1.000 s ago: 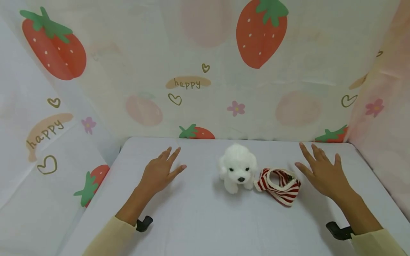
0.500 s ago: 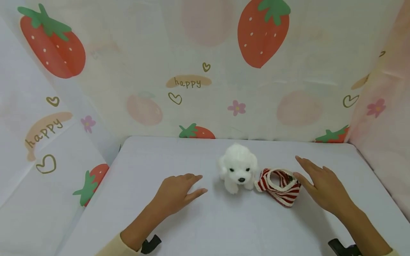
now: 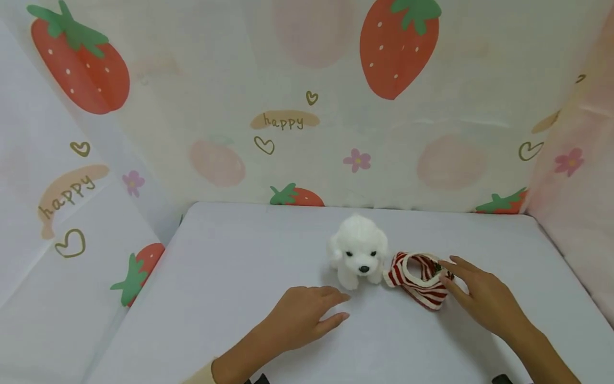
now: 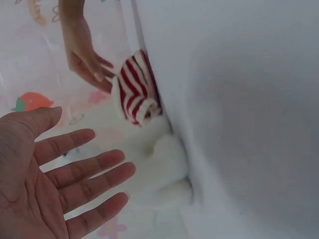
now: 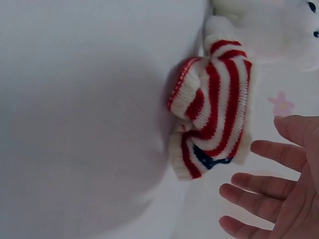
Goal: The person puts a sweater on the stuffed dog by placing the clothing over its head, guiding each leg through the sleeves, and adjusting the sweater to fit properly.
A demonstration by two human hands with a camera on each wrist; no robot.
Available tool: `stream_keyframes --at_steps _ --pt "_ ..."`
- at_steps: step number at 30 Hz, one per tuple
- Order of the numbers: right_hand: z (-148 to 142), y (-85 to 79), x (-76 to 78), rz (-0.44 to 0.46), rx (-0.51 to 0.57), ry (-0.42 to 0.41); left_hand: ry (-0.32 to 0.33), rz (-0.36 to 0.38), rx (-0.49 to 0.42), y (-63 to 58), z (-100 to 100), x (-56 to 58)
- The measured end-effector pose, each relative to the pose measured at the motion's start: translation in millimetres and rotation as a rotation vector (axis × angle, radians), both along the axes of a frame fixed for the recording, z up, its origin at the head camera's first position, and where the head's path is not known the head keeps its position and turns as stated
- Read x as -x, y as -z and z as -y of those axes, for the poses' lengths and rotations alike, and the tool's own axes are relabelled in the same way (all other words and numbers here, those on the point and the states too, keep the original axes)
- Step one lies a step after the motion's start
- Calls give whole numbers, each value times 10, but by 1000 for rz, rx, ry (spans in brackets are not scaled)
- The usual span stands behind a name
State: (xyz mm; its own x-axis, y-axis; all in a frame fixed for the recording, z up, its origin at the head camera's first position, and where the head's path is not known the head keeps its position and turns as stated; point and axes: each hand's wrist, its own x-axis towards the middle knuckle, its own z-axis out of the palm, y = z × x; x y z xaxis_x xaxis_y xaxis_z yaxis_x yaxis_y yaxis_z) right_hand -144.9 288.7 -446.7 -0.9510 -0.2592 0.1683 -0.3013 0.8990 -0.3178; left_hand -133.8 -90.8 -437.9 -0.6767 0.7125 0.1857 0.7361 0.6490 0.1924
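A small knitted sweater with red and white stripes lies on the table beside a white plush dog. Its neck opening faces up, and a navy patch shows on it in the right wrist view. My right hand reaches to the sweater's right edge, fingertips right at the rim, thumb and fingers apart. In front of the dog hovers my left hand, fingers relaxed and holding nothing. Seen from the left wrist, that hand is spread, with the dog and sweater beyond its fingertips.
The white-covered table meets a cloth backdrop printed with strawberries, hearts and flowers along its far edge. Similar cloth hangs on the left and right sides.
My left hand has moved right and nearer the front, stopping before the dog. My right hand has come down and in to the sweater's edge. The dog and sweater stay put.
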Motion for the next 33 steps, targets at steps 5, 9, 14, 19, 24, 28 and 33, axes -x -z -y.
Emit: stream_keyframes --at_steps 5,9,14,19,24,28,33 --pt "-2 66 33 -3 -6 -12 43 2 -40 90 -224 -9" --pt "-5 111 53 12 -18 -8 54 -2 -52 156 -387 11" --pt "-13 160 56 56 -8 -1 69 7 -18 211 -596 44" --pt "-7 190 45 34 10 4 61 32 15 226 -786 76" --pt "-4 192 34 11 27 5 25 -32 54 250 -958 127" --pt "6 173 24 35 43 3 -42 -58 106 293 -1065 183" --pt "16 147 8 74 53 -2 -69 -104 135 367 -1147 263"
